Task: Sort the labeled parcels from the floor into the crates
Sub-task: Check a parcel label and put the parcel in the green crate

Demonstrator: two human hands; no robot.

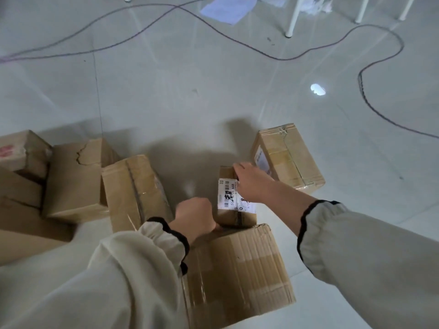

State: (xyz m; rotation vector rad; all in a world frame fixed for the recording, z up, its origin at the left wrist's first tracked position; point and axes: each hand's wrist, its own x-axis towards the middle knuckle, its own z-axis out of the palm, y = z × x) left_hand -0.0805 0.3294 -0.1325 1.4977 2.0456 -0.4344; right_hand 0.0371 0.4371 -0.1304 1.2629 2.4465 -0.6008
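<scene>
A small cardboard parcel with a white barcode label point(229, 193) stands on the pale floor in the middle. My right hand point(251, 184) lies over its top right side, fingers bent round the far edge. My left hand point(194, 217) is a loose fist just left of this parcel, at its near corner; whether it touches the parcel is hidden. A large corrugated box point(240, 269) lies right below both hands. No crates are in view.
More cardboard parcels lie around: a taped one point(288, 157) at the right, another point(135, 193) left of centre, a torn one point(76, 179) and a stack point(21, 157) at the far left. Cables point(370, 67) snake over the floor. White table legs point(293, 17) and paper point(225, 8) sit at the back.
</scene>
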